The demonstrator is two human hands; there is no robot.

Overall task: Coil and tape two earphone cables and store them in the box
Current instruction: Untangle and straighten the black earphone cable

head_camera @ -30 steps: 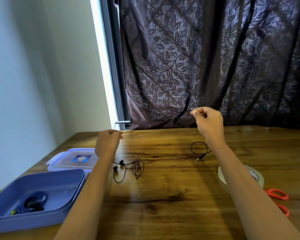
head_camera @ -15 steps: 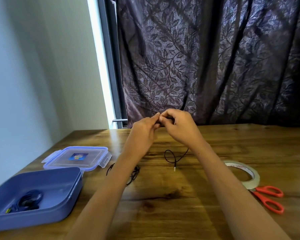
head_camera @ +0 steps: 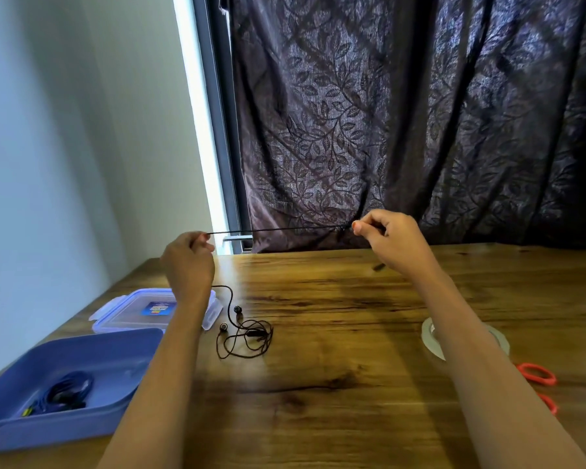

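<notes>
The person stands at the brown wooden bench point(head_camera: 335, 384) with both arms raised. The left hand point(head_camera: 188, 262) and the right hand point(head_camera: 391, 242) each pinch the thin black earphone cable point(head_camera: 278, 229), holding one stretch of it taut and nearly level in the air between them. Both sets of fingers are clenched round the cord. From the left hand the cable drops to the bench and ends in a loose tangle with the two earbuds point(head_camera: 237, 309), just beside the clear blue-rimmed plastic lid point(head_camera: 122, 309). Something small and dark blurs below the right hand; I cannot tell what it is.

By my reckoning the job is about half done. A coiled dark blue earphone cable point(head_camera: 65, 394) already lies in the open blue plastic box point(head_camera: 82, 431) at the near left, though whether it is taped is too small to see. The black one is only being drawn straight: it is not yet coiled or taped. The roll of pale tape point(head_camera: 432, 336) and the orange-handled scissors point(head_camera: 537, 374) lie on the right, partly behind the right forearm. The box is not yet closed.
</notes>
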